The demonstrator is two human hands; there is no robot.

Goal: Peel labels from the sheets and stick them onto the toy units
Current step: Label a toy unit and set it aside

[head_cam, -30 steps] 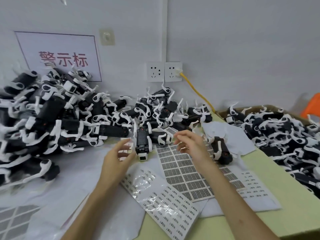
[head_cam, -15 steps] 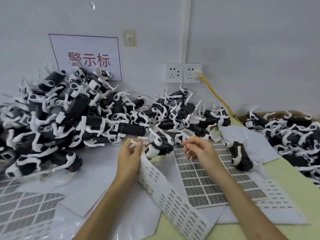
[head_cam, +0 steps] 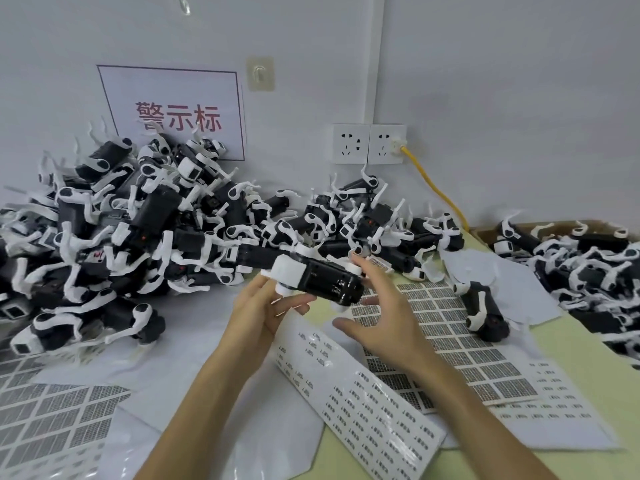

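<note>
- We see the toy unit (head_cam: 318,278), black with a white end, held up in the centre of the frame, clear of the table (head_cam: 588,368).
- Our left hand (head_cam: 263,306) grips it from below at the white end, thumb along the underside.
- Our right hand (head_cam: 384,313) is spread at the black end: the forefinger tip touches the unit's upper edge and the thumb hangs apart beneath.
- Right under the hands lies the label sheet (head_cam: 363,400) of small printed labels, overlapping the grid sheet (head_cam: 450,341) of darker labels to its right.
- A lone unit (head_cam: 485,310) lies right of centre.
- A heap of units (head_cam: 138,230) fills the left, and a box (head_cam: 588,265) of more sits at the right edge.
- On the wall are a sign (head_cam: 173,112), two sockets (head_cam: 369,143) and a yellow cable (head_cam: 436,192).
</note>
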